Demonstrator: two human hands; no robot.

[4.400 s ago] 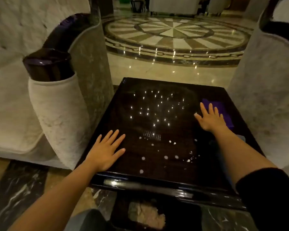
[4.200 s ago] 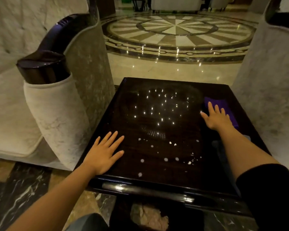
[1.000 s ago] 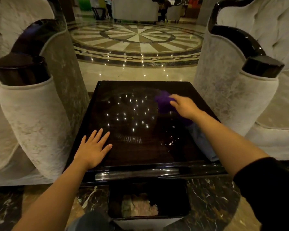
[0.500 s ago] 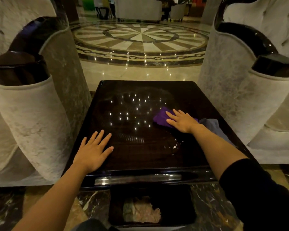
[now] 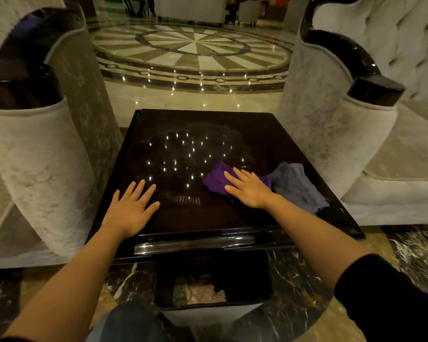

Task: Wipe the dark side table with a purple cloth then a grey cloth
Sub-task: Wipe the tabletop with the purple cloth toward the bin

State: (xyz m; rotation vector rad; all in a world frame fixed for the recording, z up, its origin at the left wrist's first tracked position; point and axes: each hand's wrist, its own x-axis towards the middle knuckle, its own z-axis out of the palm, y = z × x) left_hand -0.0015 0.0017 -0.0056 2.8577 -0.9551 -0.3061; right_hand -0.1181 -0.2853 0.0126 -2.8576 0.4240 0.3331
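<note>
The dark glossy side table [image 5: 183,124] fills the middle of the view, with ceiling lights mirrored in its top. My right hand [image 5: 248,188] lies flat, fingers spread, pressing down on the purple cloth [image 5: 215,178] right of the table's centre. A crumpled grey cloth [image 5: 298,185] lies just to the right of it, near the table's right edge. My left hand [image 5: 131,208] rests flat and empty on the near left part of the tabletop.
Pale upholstered armchairs with dark glossy arm caps flank the table, one on the left [image 5: 35,149] and one on the right [image 5: 344,134]. A dark open bin [image 5: 213,285] with scraps inside stands below the table's near edge. Polished marble floor [image 5: 193,50] lies beyond.
My right hand has slid the purple cloth from the far right of the table toward the centre and nearer to me. The white specks near the front are gone. My left hand stayed put.
</note>
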